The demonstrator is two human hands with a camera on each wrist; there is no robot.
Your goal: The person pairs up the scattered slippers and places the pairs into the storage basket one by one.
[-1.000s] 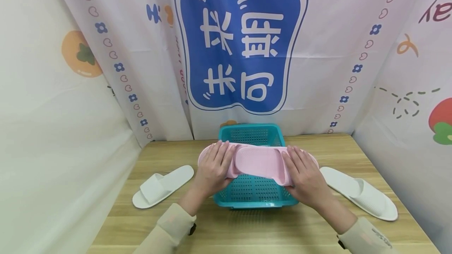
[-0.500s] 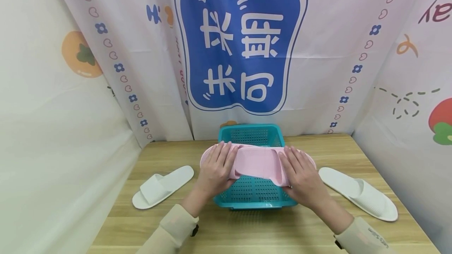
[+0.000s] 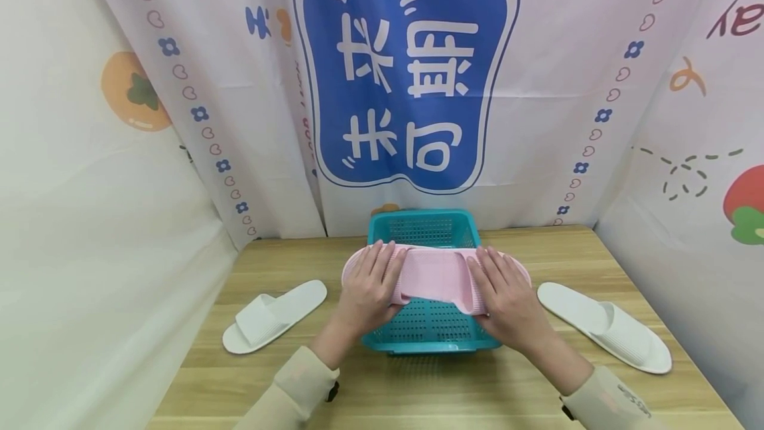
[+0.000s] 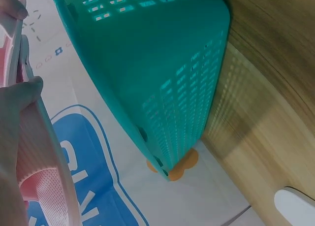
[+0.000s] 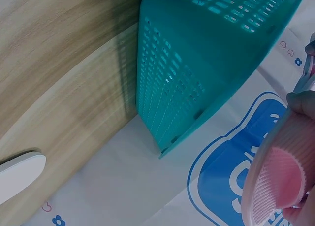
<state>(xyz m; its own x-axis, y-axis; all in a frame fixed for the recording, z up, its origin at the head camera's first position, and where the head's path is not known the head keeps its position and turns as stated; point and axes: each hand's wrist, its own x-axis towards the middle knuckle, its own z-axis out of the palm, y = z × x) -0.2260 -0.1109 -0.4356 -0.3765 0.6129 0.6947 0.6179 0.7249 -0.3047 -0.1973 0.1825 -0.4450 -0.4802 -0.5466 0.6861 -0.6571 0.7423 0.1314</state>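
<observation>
Two pink slippers (image 3: 432,275) are held sideways above a teal plastic basket (image 3: 431,346), overlapping along their length in the head view. My left hand (image 3: 365,292) grips the left one over its strap; its thumb shows against the sole of the slipper (image 4: 42,152) in the left wrist view. My right hand (image 3: 510,300) grips the other slipper (image 5: 275,181) the same way, fingers across the ribbed strap. Both slippers are above the basket's rim, with its perforated floor visible below them. The palms hide the slippers' outer parts.
One white slipper (image 3: 260,324) lies on the wooden table (image 3: 418,397) left of the basket, and another white slipper (image 3: 621,334) lies to the right. A printed cloth backdrop (image 3: 549,118) hangs behind the table, and light cloth covers both sides.
Both hands have drawn slightly inward, and the pink slippers overlap more, so the pair spans less width. The basket and white slippers have stayed in place.
</observation>
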